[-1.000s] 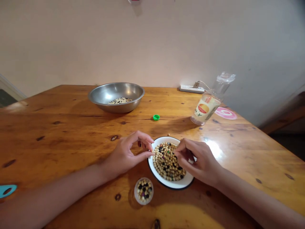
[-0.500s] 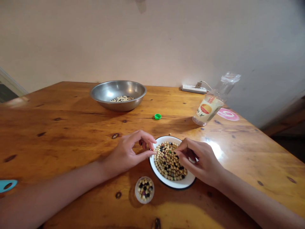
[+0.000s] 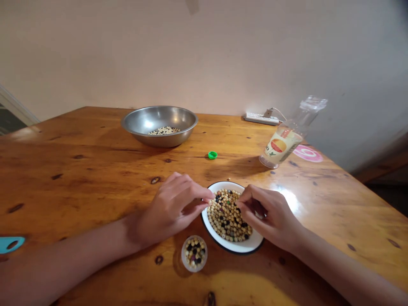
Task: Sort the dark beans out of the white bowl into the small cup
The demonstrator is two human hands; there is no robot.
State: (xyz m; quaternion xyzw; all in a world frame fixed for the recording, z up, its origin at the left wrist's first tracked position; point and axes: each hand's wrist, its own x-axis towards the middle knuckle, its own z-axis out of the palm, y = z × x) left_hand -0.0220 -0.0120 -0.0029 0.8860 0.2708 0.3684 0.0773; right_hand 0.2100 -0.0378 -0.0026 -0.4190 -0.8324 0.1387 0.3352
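A white plate [image 3: 248, 245] with a dark rim lies before me, filled with small round beads [image 3: 228, 216], mostly pale wood-coloured, with black and a few coloured ones. My left hand [image 3: 178, 204] is at the plate's left rim, thumb and fingertips pinched together. Over the right side of the beads, my right hand [image 3: 267, 212] also pinches with thumb and forefinger. Whatever sits in either pinch is too small to make out. A small clear cup [image 3: 183, 264] holding similar beads stands just left of the plate, nearer to me.
Farther back on the wooden table [image 3: 95, 182] are a steel bowl [image 3: 159, 140] with beads, a green cap [image 3: 212, 155], a clear labelled bottle [image 3: 282, 144] and a power strip [image 3: 261, 119]. One loose bead [image 3: 228, 179] lies behind the plate. A blue handle [image 3: 12, 245] shows at left.
The fingers of my left hand have closed together into a tighter pinch, and the hand has shifted slightly right. My right hand stays almost still in its pinch.
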